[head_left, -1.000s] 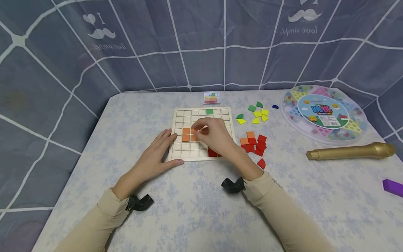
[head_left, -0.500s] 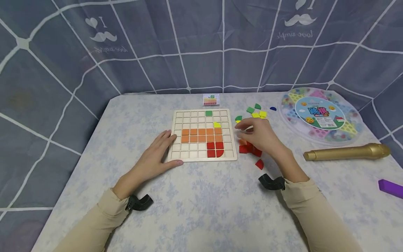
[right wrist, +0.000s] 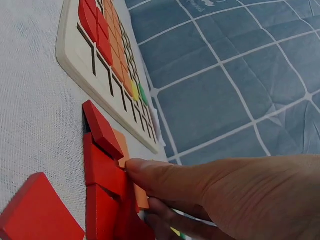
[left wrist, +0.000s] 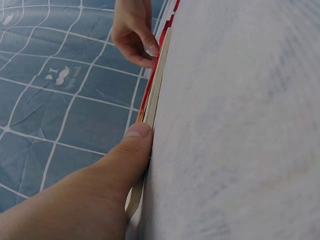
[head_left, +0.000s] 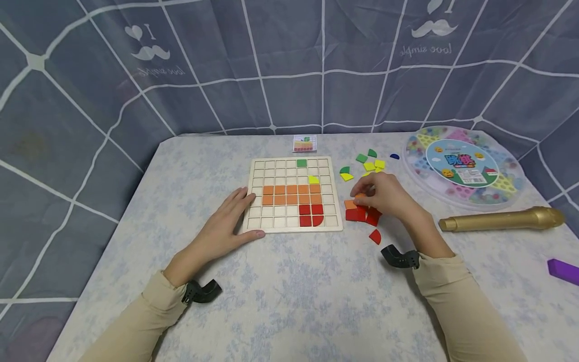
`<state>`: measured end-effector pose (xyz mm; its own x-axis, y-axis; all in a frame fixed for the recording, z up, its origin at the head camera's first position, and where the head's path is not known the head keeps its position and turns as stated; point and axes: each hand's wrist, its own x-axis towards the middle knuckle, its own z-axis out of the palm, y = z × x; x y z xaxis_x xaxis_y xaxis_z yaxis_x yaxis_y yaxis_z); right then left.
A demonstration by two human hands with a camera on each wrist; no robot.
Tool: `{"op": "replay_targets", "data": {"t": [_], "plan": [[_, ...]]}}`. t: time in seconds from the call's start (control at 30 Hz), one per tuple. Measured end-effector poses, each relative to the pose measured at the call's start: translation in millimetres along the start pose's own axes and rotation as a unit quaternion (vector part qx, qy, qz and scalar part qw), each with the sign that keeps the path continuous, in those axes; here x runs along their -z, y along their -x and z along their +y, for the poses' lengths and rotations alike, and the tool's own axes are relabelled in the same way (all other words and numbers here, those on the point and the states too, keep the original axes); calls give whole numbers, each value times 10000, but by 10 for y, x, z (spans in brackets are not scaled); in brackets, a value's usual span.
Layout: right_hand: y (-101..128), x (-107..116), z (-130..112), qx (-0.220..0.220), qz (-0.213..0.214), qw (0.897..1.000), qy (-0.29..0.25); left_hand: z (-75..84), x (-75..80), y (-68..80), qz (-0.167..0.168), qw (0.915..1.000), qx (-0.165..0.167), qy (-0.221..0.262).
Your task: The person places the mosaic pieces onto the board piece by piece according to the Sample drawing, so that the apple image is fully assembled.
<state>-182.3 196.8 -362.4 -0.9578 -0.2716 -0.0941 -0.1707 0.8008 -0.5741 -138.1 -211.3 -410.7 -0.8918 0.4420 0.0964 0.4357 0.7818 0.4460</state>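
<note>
Nearest: beige sleeves (head_left: 128,319) w/ black wrist mounts (head_left: 203,291); purple block (head_left: 563,271) way off R. L hand (head_left: 217,229) is at the board's near L corner, fingers straight, slightly apart, tips at the L edge. L-wrist cam adds what the head view can't: board edge-on, thumb tip up against its side.

Grid board (head_left: 294,231) lies flat on the tablecloth (head_left: 280,301), mid-table. On it, near to far: 4 red pcs (head_left: 305,221) (1 w/ rounded corner), 2 rows of 5 orange pcs (head_left: 291,199), 1 yellow pc (head_left: 314,179), 1 green pc (head_left: 301,163) in the far row.

Just R of board: red quarter-round (head_left: 375,236), then heaped red tiles (head_left: 355,215). R hand (head_left: 384,196) is over the heap, thumb + fingers pinching an orange tile (right wrist: 142,198). R-wrist cam also shows 1 red tile tipped up, gap beneath; head view doesn't. Gold rod (head_left: 502,219) farther R.

Beyond: yellow tiles (head_left: 380,164), green quarter-round (head_left: 372,153), blue half-round (head_left: 394,156), round game tub (head_left: 462,161), picture card (head_left: 305,143), curtain (head_left: 289,50).

Vs 1.0 s ago: R hand's off the board, all orange now visible. Vs 0.5 s ago: it's come a bit nearer, onto the heap; L hand same spot.
</note>
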Motion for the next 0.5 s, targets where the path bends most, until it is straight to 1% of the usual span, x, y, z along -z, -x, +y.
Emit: {"op": "replay_targets", "data": {"t": [0.13, 0.27, 0.5], "plan": [[9, 36, 35, 79, -10, 10000, 59, -1, 3, -6, -3, 10000, -14, -13], [19, 76, 76, 58, 18, 9999, 137, -3, 9, -2, -1, 10000, -3, -30], [-1, 71, 128, 63, 31, 10000, 24, -1, 9, -5, 2, 10000, -11, 4]]}}
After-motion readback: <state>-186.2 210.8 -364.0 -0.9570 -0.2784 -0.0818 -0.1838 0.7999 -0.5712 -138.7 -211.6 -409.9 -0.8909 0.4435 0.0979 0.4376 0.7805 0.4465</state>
